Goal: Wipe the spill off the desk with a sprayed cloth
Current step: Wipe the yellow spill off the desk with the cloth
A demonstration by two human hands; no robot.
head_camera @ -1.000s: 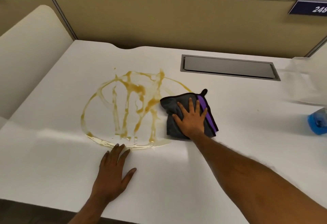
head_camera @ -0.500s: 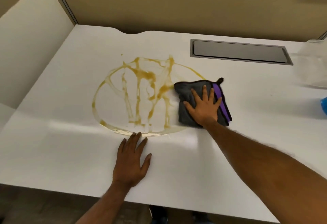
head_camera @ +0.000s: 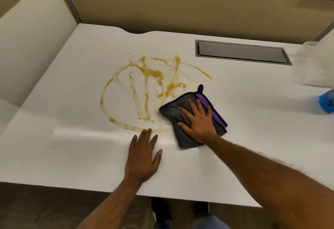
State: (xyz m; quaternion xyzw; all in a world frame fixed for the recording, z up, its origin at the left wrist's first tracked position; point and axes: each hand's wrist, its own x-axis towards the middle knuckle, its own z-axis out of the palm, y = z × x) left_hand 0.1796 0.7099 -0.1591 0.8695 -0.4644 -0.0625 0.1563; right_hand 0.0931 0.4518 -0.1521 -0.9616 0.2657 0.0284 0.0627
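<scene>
Pressing flat, your right hand makes an open-palmed grip, fingers spread on the grey cloth and closed around nothing. The amber spill lies on the white counter to the left of that grip and beyond it; the cloth's left edge touches its right fringe. Its loops spread widest leftward, so sweep that way. Your left hand rests empty, palm down, fingertips at the spill's near rim.
</scene>
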